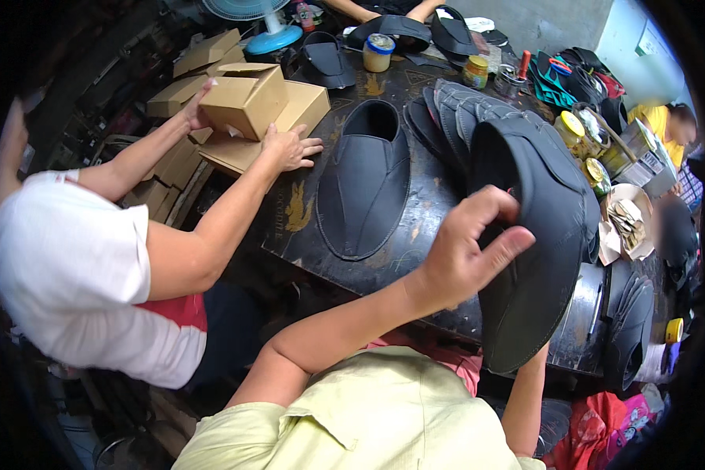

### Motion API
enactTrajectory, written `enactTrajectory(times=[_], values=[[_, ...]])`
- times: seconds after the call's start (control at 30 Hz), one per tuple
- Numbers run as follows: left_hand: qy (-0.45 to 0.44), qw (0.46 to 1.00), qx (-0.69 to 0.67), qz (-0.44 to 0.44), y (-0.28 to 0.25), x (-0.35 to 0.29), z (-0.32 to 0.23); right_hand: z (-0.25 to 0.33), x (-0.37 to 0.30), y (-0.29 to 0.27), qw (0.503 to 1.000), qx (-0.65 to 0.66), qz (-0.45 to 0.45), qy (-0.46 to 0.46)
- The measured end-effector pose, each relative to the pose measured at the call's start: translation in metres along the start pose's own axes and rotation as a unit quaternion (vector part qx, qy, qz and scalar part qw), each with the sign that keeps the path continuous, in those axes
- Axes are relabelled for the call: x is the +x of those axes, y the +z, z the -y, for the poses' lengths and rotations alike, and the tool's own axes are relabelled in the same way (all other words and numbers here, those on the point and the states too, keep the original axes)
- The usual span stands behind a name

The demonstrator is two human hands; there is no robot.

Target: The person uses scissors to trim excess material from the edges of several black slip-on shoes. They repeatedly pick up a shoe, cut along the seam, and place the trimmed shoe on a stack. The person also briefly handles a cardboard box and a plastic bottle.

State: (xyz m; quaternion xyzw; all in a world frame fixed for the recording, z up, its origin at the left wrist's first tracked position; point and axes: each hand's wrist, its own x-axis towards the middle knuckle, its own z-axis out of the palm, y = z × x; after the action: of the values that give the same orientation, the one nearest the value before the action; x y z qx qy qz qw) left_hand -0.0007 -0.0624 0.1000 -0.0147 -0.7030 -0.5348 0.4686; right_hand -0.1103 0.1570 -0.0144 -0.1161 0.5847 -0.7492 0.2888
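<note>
On my remote feed, nearest the head camera, a pale yellow-green shirt fills the lower edge. My right forearm rises behind a black shoe upper, which hides the right grip, so I cannot tell its state. The upper is lifted at the worktop's near edge, opening upward and toe end down. My left grip is at its opening, forefinger bent and thumb extended, the two apart; whether it is grasping the edge I cannot tell.

Beyond, on the dark worktop, a second upper lies flat, near a row of overlapping uppers to its right. At left, a co-worker in a white top has both hands on a brown carton. Farther right are yellow-lidded jars and a person in yellow. At the far side, another worker's forearms appear past a blue-lidded jar, with a fan at left.
</note>
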Motion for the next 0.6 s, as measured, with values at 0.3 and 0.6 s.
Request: enactTrajectory(times=[0.3,0.6], values=[[-0.186,0.928,-0.308,-0.1,-0.084,-0.036,0.051,0.018,0.006,0.08,0.99,-0.125,0.052,-0.034],[-0.266,0.894,-0.353,-0.072,-0.103,-0.062,0.074,0.032,0.018,0.074,0.971,-0.205,0.01,-0.119]])
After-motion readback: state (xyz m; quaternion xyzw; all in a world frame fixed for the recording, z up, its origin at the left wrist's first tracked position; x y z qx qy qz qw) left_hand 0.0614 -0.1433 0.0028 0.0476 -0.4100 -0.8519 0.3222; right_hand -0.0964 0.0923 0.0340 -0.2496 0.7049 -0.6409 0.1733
